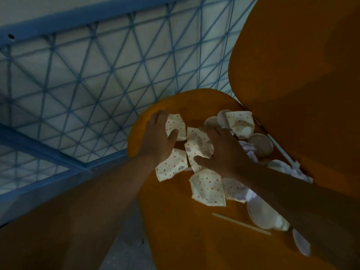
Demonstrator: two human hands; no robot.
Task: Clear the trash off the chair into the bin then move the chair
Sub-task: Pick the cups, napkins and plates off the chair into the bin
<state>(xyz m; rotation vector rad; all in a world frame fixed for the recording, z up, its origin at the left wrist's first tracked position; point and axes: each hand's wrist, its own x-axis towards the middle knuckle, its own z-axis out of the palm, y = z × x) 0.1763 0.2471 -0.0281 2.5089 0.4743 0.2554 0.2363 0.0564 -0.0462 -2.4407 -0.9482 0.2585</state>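
An orange chair [175,221] stands beside a blue lattice frame [81,75]. Its seat holds dotted paper wrappers [207,187], their print unreadable. The left hand [157,137] pinches one; the right hand [222,152] grips another.

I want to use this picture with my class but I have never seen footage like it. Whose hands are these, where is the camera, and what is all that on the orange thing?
There is no machine: one camera worn on a person's head looks down at their two bare hands. The orange chair has a seat strewn with trash: crumpled dotted paper cups, round lids, a straw. The left hand grips one crumpled cup; the right hand grasps another. Behind is a blue lattice frame. No bin is in view.
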